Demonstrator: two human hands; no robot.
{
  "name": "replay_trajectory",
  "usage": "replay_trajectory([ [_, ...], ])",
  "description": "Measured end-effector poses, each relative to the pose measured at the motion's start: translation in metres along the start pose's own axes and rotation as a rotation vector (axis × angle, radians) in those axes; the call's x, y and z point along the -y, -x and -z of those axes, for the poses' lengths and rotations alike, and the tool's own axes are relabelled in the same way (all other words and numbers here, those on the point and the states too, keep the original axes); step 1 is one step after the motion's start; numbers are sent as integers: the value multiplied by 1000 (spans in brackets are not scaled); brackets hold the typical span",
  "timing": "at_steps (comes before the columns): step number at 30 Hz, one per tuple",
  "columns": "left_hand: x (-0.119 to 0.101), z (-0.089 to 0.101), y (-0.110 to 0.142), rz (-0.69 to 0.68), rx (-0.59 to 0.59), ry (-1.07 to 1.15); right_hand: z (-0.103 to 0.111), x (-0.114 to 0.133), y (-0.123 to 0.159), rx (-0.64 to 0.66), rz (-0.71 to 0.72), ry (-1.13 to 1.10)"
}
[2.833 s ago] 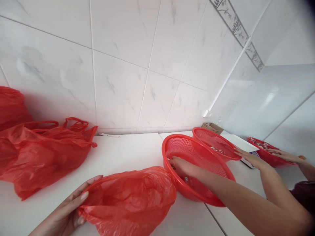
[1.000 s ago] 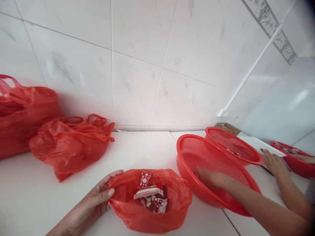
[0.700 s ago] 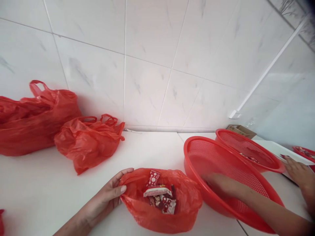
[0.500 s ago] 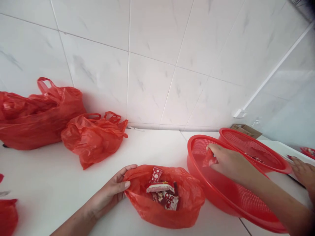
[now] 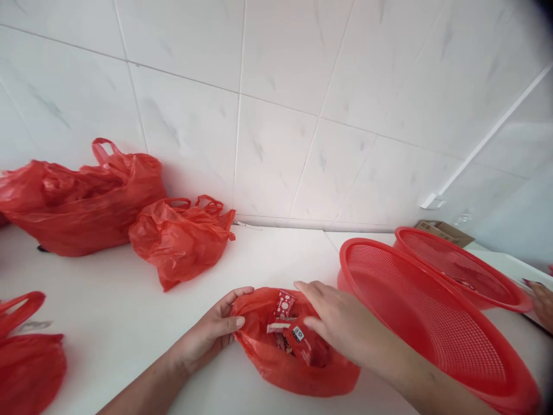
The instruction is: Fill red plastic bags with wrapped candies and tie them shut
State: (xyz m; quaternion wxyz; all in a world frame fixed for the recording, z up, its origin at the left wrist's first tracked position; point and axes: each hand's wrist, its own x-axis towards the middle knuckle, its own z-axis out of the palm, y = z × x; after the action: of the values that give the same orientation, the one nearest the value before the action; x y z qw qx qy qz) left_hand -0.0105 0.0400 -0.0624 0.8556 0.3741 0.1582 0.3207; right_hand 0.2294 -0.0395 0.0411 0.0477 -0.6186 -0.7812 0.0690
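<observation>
A small red plastic bag lies open on the white counter in front of me, with several red and white sweet packets inside. My left hand pinches the bag's left rim and holds its mouth apart. My right hand hovers palm down over the bag's opening with its fingers stretched out. A red packet lies just under its thumb. A large red mesh basket stands tilted right beside the bag.
A second red basket sits behind the first, with a cardboard box beyond it. Another person's hand rests at the far right edge. Other red bags lie at the left: a large one, a knotted one, one at the corner.
My right hand lifted a red packet out of the large basket and moved left over the bag. The view has swung to the left. My left hand keeps its hold on the bag's rim.
</observation>
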Motion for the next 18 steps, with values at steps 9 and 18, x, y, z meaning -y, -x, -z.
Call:
replay_trajectory([
  [9,-1,-2,2,-3,-19,-23,-48,1,-54,25,31,32],
  [18,-3,-3,0,-5,14,-40,-48,-23,-55,-92,-41,122],
])
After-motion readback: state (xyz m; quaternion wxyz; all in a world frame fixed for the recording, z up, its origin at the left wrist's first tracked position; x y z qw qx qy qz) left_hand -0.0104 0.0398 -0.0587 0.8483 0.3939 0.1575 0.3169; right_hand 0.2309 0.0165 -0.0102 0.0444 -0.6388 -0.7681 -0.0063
